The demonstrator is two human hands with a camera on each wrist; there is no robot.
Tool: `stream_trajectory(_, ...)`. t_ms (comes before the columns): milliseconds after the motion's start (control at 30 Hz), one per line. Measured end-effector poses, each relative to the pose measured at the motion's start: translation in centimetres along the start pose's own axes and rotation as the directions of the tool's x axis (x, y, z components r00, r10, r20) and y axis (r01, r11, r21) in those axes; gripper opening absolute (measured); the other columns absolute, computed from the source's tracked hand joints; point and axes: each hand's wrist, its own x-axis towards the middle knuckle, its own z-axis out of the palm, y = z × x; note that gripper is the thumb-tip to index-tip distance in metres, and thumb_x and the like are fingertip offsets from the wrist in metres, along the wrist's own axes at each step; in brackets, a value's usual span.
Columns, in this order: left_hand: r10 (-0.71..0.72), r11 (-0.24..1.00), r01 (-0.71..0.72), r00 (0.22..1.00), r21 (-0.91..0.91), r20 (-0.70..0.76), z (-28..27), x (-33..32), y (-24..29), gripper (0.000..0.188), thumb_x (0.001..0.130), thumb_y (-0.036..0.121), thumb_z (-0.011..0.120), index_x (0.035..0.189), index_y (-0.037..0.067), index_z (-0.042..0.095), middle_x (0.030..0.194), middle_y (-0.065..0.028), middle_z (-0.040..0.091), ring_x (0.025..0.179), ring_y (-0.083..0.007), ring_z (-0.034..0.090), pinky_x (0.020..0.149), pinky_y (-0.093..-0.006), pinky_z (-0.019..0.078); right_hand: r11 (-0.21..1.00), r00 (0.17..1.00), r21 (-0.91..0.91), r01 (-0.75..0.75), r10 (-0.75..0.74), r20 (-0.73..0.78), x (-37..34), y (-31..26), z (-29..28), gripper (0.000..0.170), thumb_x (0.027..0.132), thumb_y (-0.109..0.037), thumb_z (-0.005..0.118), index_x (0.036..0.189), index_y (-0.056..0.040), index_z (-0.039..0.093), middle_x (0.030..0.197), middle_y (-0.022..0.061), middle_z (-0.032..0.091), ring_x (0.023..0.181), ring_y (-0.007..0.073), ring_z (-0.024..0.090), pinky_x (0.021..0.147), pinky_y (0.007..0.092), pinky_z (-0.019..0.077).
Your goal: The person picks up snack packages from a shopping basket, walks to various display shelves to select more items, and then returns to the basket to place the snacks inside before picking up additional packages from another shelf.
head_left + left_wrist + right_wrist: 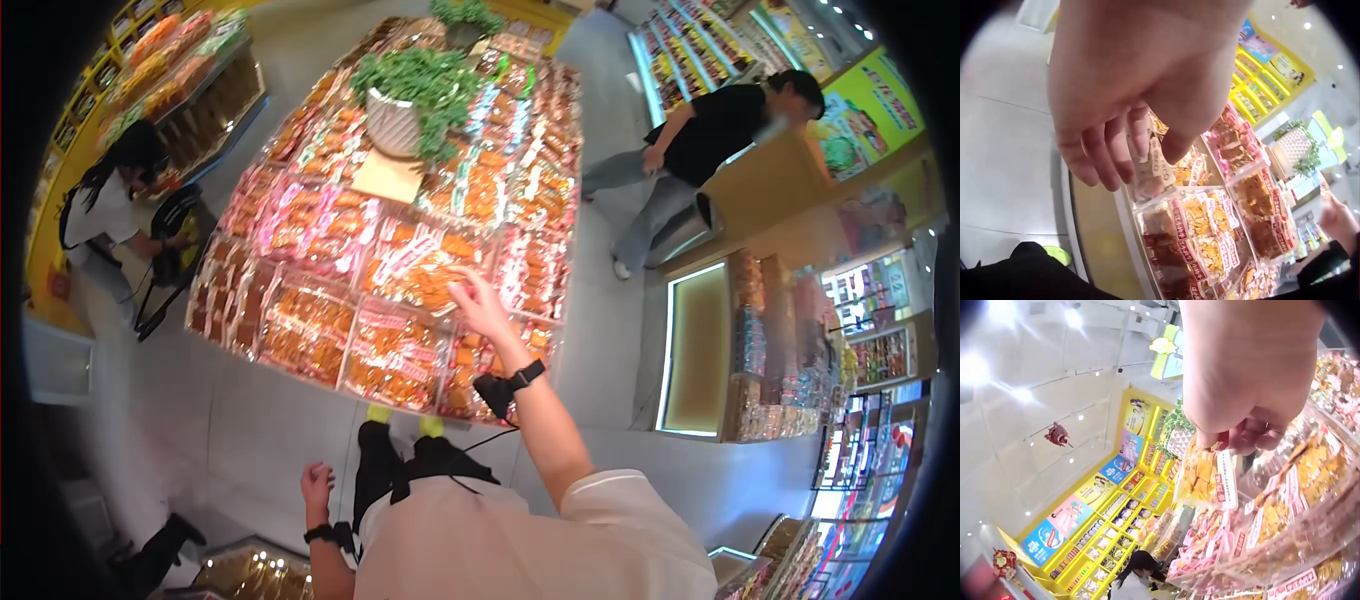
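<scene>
My right hand (482,306) is stretched out over a compartment of the snack display (345,377). In the right wrist view its curled fingers pinch the top of a clear snack packet (1200,478) with orange-brown pieces and a white printed strip. The packet hangs below the fingers, above other packets. My left hand (317,485) hangs low by my side, away from the display in the head view. Its fingers (1109,153) are loosely curled with nothing in them. Behind it in the left wrist view, bagged snacks (1210,231) with red-and-white labels fill the compartments.
A potted plant (395,122) stands mid-display beside a cardboard-coloured card (388,177). One person (105,205) is at the left with a black stroller (172,250); another person (715,135) in black is at the right by a counter. Yellow shelves (1107,519) line the wall.
</scene>
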Motion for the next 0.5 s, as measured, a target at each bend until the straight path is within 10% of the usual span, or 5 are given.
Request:
stream_trajectory(167,-0.14,0.987,0.13,0.985,-0.099,-0.099,-0.4,-4.6,-5.3,0.024,0.087,0.021,0.059,0.107,0.011,0.052,0.089,-0.0077,0.062,0.071,-0.0176,0.06,0.056,-0.0293,0.0474,0.959,0.985,-0.27,0.09,-0.045,0.168,7.6,-0.9,0.2,0.042,0.085,-0.029,0.061,0.122,-0.0123,0.054,0.065,0.0059,0.055,0.063,0.0157,0.054,0.062,0.0315,0.0457)
stream_trajectory(267,-0.227,0.973,0.223,0.971,-0.05,-0.072,-0.8,-5.7,-9.4,0.036,0.087,0.028,0.056,0.116,0.008,0.047,0.097,-0.012,0.059,0.079,-0.0245,0.059,0.063,-0.0338,0.048,0.629,0.989,-0.771,-0.101,0.15,-0.007,8.1,-0.2,2.3,0.081,0.076,-0.041,0.068,0.138,-0.0063,0.028,0.112,0.024,0.054,0.104,0.0377,0.054,0.088,0.0456,0.0449)
stream_trajectory(400,-0.22,0.974,0.221,0.975,-0.051,0.014,-0.7,-5.9,-12.3,0.043,0.087,0.025,0.054,0.119,-0.002,0.05,0.108,-0.017,0.057,0.095,-0.0299,0.059,0.078,-0.0385,0.0507,0.899,0.962,-0.345,0.268,-0.268,0.05,1.8,-2.0,4.2,0.052,0.083,-0.031,0.06,0.122,-0.0004,0.046,0.112,0.021,0.053,0.107,0.0371,0.05,0.094,0.0439,0.0387)
stream_trajectory(433,-0.159,0.981,0.164,0.986,-0.1,0.056,-2.9,-1.4,-19.0,0.037,0.084,0.028,0.057,0.112,0.005,0.05,0.098,-0.0122,0.058,0.082,-0.0261,0.058,0.065,-0.0391,0.0479,0.934,0.965,-0.275,0.229,-0.18,0.191,-1.2,-4.7,2.7,0.044,0.079,-0.028,0.064,0.109,0.0018,0.052,0.107,0.0214,0.054,0.105,0.0366,0.051,0.089,0.043,0.0417)
stream_trajectory(500,-0.317,0.947,0.315,0.948,-0.056,-0.024,0.2,-6.5,-13.0,0.034,0.083,0.025,0.056,0.108,0.002,0.052,0.094,-0.0112,0.058,0.08,-0.0258,0.059,0.065,-0.0388,0.0494,0.919,0.945,-0.275,0.284,-0.22,0.242,-4.5,-4.5,1.4,0.034,0.079,-0.031,0.065,0.097,-0.0015,0.062,0.089,0.0177,0.06,0.086,0.0327,0.059,0.075,0.0407,0.0474)
